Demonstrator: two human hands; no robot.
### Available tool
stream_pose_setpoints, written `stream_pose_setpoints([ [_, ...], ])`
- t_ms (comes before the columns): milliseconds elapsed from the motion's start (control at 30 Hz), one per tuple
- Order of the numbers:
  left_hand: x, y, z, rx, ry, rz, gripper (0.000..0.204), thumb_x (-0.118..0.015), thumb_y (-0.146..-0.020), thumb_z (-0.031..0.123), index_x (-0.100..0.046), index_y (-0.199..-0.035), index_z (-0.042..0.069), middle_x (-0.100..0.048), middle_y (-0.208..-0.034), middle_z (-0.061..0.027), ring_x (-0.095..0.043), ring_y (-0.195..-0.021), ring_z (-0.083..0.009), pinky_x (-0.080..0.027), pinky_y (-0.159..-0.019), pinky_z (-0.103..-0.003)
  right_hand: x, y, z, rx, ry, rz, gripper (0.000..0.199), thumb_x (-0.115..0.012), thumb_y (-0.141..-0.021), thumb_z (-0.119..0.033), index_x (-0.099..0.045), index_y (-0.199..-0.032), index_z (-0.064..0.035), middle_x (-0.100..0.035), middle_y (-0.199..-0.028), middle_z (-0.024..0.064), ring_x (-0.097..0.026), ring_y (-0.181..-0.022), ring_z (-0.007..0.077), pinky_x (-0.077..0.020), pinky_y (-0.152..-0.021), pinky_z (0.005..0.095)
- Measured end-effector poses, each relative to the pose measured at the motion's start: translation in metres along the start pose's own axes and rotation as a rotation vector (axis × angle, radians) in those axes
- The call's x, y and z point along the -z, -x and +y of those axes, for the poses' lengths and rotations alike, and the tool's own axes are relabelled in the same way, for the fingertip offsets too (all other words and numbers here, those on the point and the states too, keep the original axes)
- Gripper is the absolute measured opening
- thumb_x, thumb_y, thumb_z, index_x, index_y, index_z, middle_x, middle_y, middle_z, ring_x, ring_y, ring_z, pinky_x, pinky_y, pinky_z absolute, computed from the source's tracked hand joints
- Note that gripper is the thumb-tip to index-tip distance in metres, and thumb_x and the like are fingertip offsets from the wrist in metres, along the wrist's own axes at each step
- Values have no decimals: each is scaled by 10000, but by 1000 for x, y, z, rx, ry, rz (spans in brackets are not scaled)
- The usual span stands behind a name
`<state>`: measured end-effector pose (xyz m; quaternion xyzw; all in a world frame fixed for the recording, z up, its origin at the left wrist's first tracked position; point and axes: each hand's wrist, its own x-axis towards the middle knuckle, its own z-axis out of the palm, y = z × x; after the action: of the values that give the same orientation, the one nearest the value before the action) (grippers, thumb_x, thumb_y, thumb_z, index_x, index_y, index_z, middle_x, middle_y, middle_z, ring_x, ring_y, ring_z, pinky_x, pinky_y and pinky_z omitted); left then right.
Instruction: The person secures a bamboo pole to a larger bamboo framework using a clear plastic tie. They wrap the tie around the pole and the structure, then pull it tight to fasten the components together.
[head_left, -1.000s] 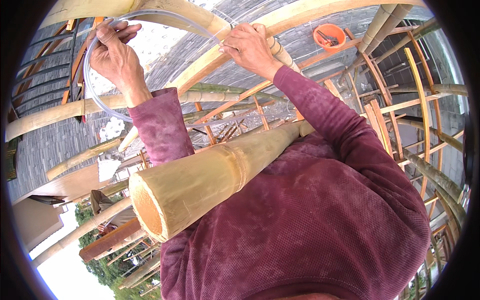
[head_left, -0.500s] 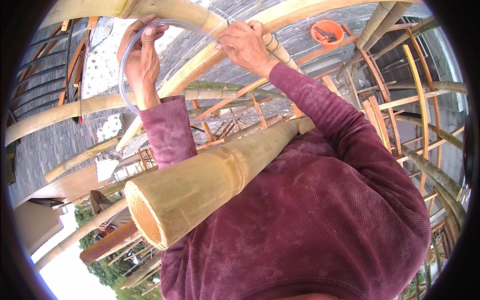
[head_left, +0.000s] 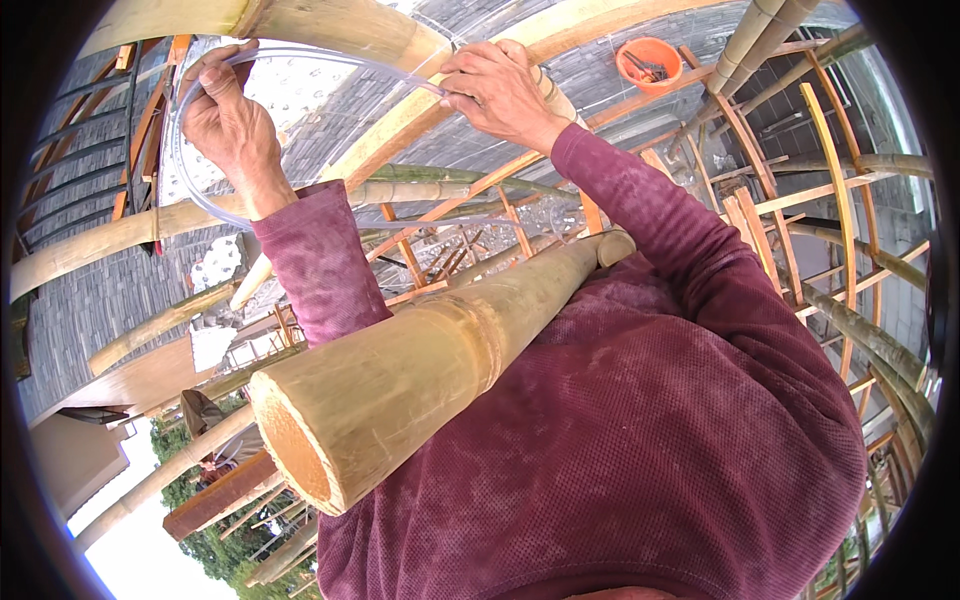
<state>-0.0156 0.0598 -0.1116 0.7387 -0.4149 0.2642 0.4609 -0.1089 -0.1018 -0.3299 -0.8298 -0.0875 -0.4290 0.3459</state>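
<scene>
A clear plastic hose [head_left: 330,57] arcs between my two hands. Its end sits in my right hand [head_left: 507,97], pinched by the fingers beside the wooden beam [head_left: 395,130]. My left hand [head_left: 237,135] is closed around the hose's upper bend, at the left. From there the hose loops down past my left wrist and runs off to the right, behind my sleeve. Just beyond my hands lies a thick bamboo pole [head_left: 340,28]. Thin pale string crosses near the spot where that pole meets the beam.
Close to my chest a cut bamboo pole [head_left: 410,365] slants across, its open end at lower left. An orange bucket [head_left: 655,87] holding tools stands at the far right. Wooden frames and bamboo poles surround me. A partly hidden person [head_left: 205,412] is at lower left.
My left hand has moved left with the hose, widening its loop. My right hand has shifted slightly right and still pinches the hose's end.
</scene>
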Motion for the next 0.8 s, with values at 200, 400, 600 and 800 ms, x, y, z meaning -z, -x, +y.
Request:
stream_pose_setpoints([
  [200, 11, -15, 18, 7, 59, 97, 552, -472, -973, 492, -574, -903, -46, -663, -830, -179, -723, -823, -311, -627, -737, -373, -6, -7, -9, -93, -34, 51, 137, -700, -827, -248, -701, -905, -135, -659, -984, -31, -545, -1091, 182, -286, -947, 422],
  [400, 28, -36, 42, 25, -40, 145, 623, -477, -928, 555, -545, -936, -64, -645, -849, -193, -715, -823, -351, -636, -744, -398, 1, -3, -7, 25, 113, 22, 146, -696, -823, -264, -692, -914, -151, -651, -1026, -32, -542, -1113, 188, -270, -1002, 429],
  [600, 36, -51, 45, 46, -27, 190, 607, -442, -977, 512, -548, -919, -83, -670, -799, -249, -724, -786, -333, -639, -700, -360, -6, 1, 2, 37, 28, 54, 150, -717, -804, -244, -707, -932, -166, -657, -1081, -50, -539, -1129, 184, -289, -1004, 412],
  [800, 34, -43, 45, 62, -3, 224, 589, -431, -978, 521, -499, -1035, -61, -651, -917, -304, -701, -880, -381, -630, -734, -434, -9, 0, -1, 24, 29, 32, 148, -738, -786, -226, -725, -923, -172, -666, -1078, -57, -541, -1124, 179, -298, -987, 404],
])
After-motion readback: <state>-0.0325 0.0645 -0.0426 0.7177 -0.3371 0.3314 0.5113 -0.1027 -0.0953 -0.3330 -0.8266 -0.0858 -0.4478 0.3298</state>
